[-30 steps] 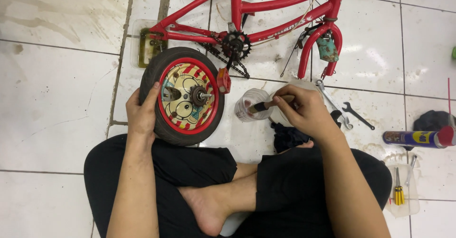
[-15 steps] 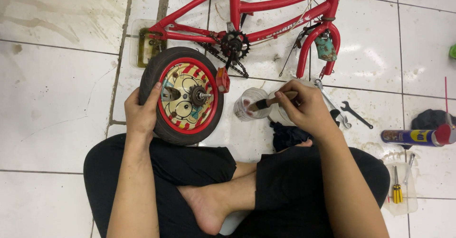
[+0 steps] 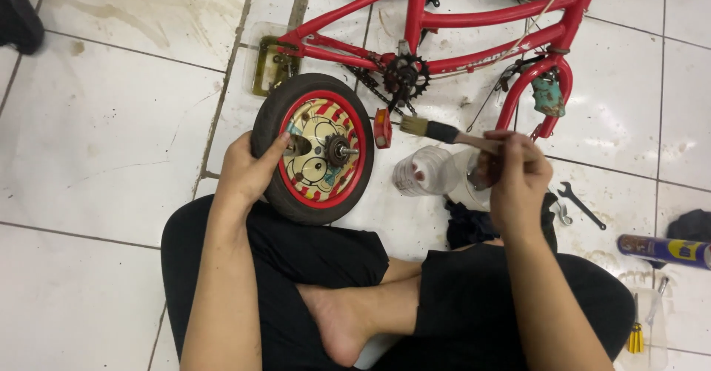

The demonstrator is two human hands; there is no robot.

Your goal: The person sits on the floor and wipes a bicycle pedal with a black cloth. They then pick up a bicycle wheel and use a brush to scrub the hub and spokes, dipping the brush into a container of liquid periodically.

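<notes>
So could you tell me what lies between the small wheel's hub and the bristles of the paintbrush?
In the head view, a small red block-shaped part lies between the wheel held by the left hand and the paintbrush in the right hand; otherwise only bare white tile.

head-worn view, looking steeply down, close over lap; tiled floor (image 3: 96, 141)
</notes>
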